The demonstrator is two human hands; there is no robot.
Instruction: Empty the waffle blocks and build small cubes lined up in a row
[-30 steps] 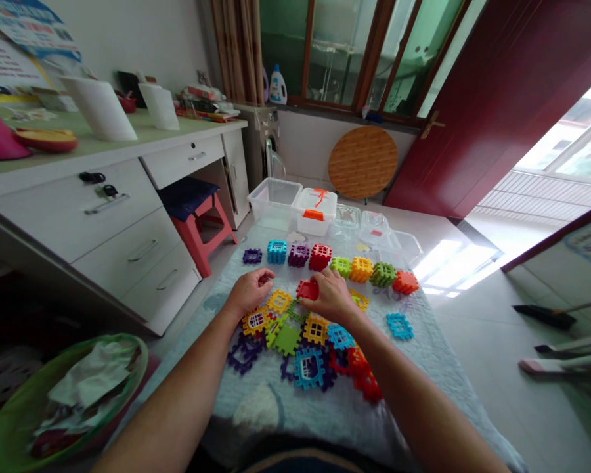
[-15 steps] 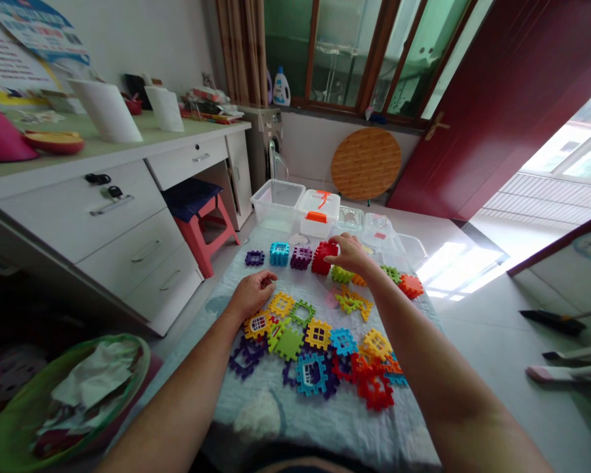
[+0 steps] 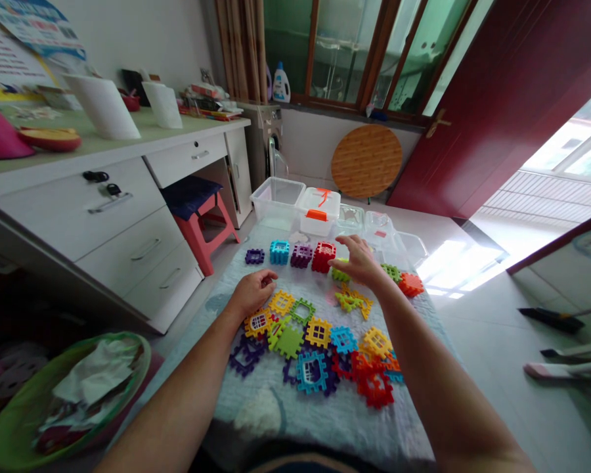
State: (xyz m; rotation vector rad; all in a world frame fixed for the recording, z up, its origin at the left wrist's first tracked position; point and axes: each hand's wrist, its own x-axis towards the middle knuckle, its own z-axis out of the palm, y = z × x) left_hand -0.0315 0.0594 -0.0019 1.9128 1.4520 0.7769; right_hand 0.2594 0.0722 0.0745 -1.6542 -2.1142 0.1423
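Note:
My right hand [image 3: 360,260] is open beside the stack of red square building tiles [image 3: 324,257], its thumb and fingers apart with nothing between them. Under its thumb side lies a light green stack [image 3: 341,270], partly hidden. My left hand [image 3: 255,292] rests on the cloth with loosely curled fingers and holds nothing I can see. Closest to it are a yellow window tile [image 3: 282,302] and an orange-yellow arched tile [image 3: 259,322]. In the same row as the red stack stand purple [image 3: 301,256], light blue [image 3: 279,252] and dark violet [image 3: 255,257] stacks.
Loose tiles, among them a blue one [image 3: 312,372] and red ones [image 3: 375,387], spread across the near cloth [image 3: 256,414]. Green [image 3: 391,272] and orange-red [image 3: 411,284] stacks sit right. Clear boxes [image 3: 277,197] and a lidded box [image 3: 319,211] line the far edge.
My right hand has let go of the red stack and moved slightly right, its fingers spreading. The red stack stays in the row. My left hand has not visibly moved.

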